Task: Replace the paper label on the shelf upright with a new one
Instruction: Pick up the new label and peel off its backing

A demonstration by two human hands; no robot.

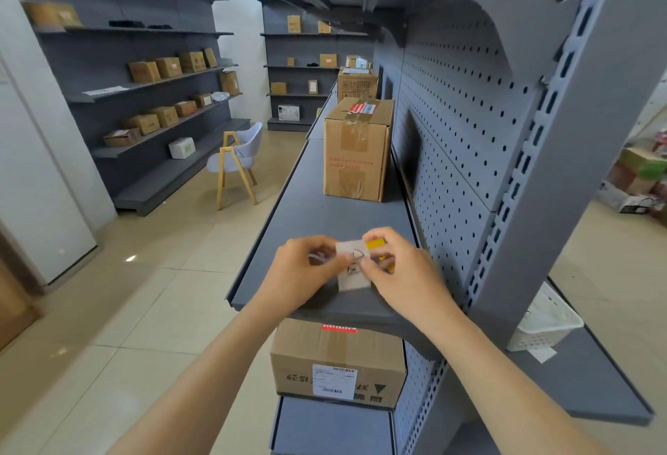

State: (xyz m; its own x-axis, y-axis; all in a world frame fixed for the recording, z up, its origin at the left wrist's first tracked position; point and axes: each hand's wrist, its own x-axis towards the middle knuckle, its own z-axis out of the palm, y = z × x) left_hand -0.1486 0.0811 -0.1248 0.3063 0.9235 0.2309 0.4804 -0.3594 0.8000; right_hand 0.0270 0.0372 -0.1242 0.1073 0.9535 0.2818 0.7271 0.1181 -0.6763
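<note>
A small white paper label [353, 272] with dark hand-drawn marks hangs between both of my hands, just above the front part of the grey shelf board [325, 212]. My left hand [303, 274] pinches its left edge. My right hand [400, 274] pinches its right side and also covers a yellow object [376, 244] behind the paper; what that object is I cannot tell. The grey slotted shelf upright [563, 151] rises to the right of my hands, apart from them. No label shows on its visible face.
A tall taped cardboard box [355, 151] stands farther back on the same shelf board against the pegboard panel [458, 129]. Another box [337, 360] sits on the shelf below. A white basket [545, 324] sits right of the upright. A chair [238, 162] stands in the aisle.
</note>
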